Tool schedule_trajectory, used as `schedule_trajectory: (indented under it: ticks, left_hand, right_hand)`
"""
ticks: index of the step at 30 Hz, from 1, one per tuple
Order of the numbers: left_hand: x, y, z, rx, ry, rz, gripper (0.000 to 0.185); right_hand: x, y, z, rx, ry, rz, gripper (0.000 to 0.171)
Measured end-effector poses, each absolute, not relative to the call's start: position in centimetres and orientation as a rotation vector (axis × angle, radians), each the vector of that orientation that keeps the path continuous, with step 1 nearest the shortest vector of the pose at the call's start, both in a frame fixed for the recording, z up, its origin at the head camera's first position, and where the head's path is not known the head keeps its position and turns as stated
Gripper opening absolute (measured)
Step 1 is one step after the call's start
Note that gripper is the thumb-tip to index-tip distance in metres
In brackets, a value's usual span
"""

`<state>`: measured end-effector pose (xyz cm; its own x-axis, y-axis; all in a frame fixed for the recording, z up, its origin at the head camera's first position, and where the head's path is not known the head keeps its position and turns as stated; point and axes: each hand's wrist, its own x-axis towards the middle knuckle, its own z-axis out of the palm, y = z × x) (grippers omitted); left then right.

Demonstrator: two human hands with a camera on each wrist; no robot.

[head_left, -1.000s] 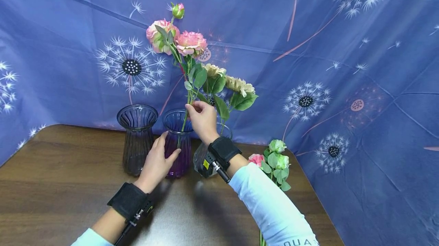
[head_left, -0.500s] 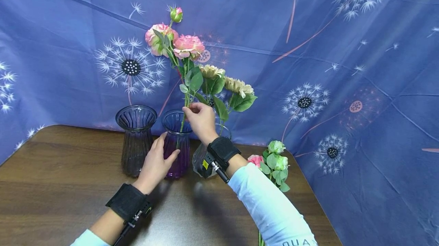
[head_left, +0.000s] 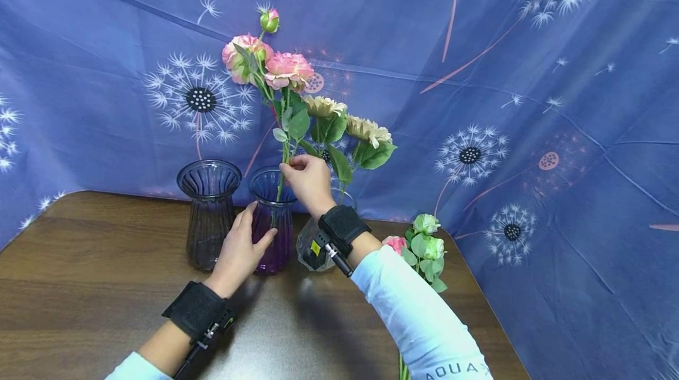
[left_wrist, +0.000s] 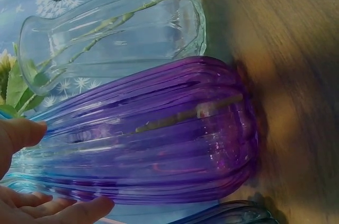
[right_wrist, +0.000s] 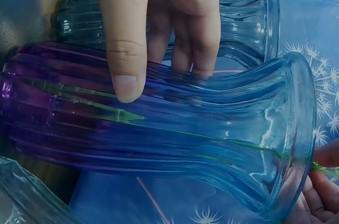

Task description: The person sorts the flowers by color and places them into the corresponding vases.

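From the head camera, the stem of the pink artificial rose spray with green leaves [head_left: 277, 73] already stands inside the ribbed purple glass vase with a blue flared mouth [head_left: 273, 221], so the placing looks nearly done; what seems left is to let go and perhaps settle the angle. The right hand [head_left: 306, 178] pinches the stem just above the vase mouth, thumb and fingertips closed on it. The left hand [head_left: 239, 250] cups the vase's near left side, fingers curved round the glass. The vase stands on the brown wooden counter [head_left: 79, 286], between a dark ribbed glass vase [head_left: 209, 209] on its left and a clear glass vase [head_left: 318, 241] holding cream flowers [head_left: 347, 124] on its right. A green and pink spray [head_left: 424, 244] lies at the counter's right edge.

From the left wrist camera, the purple vase [left_wrist: 159, 134] fills the frame, the thin green stem showing through its wall. The left hand's fingertips [left_wrist: 69, 211] rest against the glass, with the clear vase [left_wrist: 116, 28] just beyond.

From the right wrist camera, the left hand's fingers [right_wrist: 124, 33] wrap the vase's [right_wrist: 185, 139] narrow waist, and the stem [right_wrist: 201, 136] runs the length of its inside out past the rim. The right hand shows only as fingertips [right_wrist: 323, 187] at the frame's edge, nipping the stem.
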<state>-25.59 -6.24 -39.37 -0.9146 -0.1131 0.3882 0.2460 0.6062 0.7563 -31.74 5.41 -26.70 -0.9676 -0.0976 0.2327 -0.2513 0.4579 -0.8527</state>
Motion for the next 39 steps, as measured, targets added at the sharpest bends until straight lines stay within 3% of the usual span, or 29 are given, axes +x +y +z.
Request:
schedule_trajectory:
  ticks: [17,26,39]
  left_hand:
    - [-25.0,-5.7,-39.4,-0.093,-2.422,-1.229,0.068]
    - [-25.1,-5.7,-39.6,-0.109,-2.383,-1.192,0.068]
    - [-25.1,-5.9,-39.7,-0.126,-2.395,-1.219,0.069]
  right_hand:
    - [-30.9,8.3,-25.6,0.32,-2.37,1.653,0.025]
    - [-29.7,12.0,-25.5,0.248,-2.397,1.639,0.032]
    - [-28.1,18.8,-27.9,0.023,-2.416,1.624,0.024]
